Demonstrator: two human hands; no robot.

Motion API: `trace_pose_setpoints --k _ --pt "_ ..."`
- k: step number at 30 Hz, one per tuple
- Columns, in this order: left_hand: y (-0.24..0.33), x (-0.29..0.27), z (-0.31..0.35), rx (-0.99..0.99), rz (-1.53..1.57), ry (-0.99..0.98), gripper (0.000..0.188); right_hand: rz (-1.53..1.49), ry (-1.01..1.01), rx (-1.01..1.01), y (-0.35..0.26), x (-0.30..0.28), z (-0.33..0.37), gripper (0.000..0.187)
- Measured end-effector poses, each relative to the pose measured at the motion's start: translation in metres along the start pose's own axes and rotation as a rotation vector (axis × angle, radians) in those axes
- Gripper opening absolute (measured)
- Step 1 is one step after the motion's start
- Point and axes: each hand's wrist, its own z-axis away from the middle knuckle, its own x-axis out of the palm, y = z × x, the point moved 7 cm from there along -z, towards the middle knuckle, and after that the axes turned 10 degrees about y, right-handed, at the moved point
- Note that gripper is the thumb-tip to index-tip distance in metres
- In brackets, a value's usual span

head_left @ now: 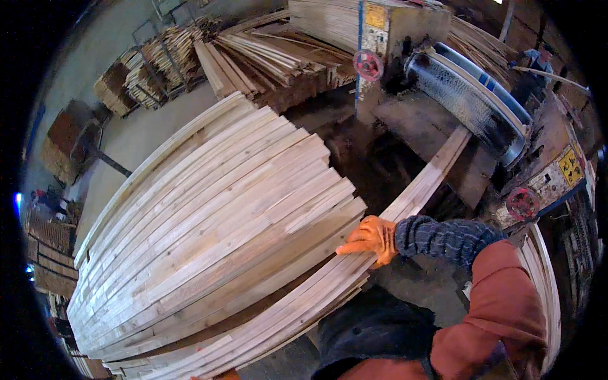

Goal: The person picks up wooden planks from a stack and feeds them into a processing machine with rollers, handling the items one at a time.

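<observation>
My right hand (368, 240), in an orange glove, is closed over a narrow bundle of long, pale wooden boards (278, 304). The far end of these boards (456, 142) reaches the ribbed metal roller (468, 101) of a machine. At the bottom edge a small part of my left hand (225, 375), also in orange, shows beside the near end of the same boards; its fingers are hidden. To the left of the held boards lies a wide stack of similar boards (209, 215), side by side with uneven far ends.
The machine's worn housing carries one red handwheel (368, 65) at the back and another red handwheel (523, 204) at the right. Beyond it stands another person (538, 63). More timber piles (272, 60) lie at the back. A grey floor (126, 142) shows left of the stack.
</observation>
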Motion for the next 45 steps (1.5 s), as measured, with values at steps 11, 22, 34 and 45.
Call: trace_pose_setpoints --k 11,22,34,45 --pt "-0.117 -0.03 0.044 -0.375 0.309 0.291 0.086 0.269 -0.007 0.024 0.098 -0.037 0.095 0.101" --pt "-0.23 0.107 0.2 -0.773 0.224 0.103 0.07 -0.079 -0.024 -0.206 -0.054 0.071 -0.003 0.104" --pt "-0.089 0.171 0.194 0.978 -1.583 -0.568 0.076 -0.11 0.089 -0.153 0.026 0.032 0.045 0.084" --pt "-0.118 0.175 0.118 0.693 -1.96 -0.719 0.063 0.203 0.183 0.0 0.086 -0.01 0.102 0.074"
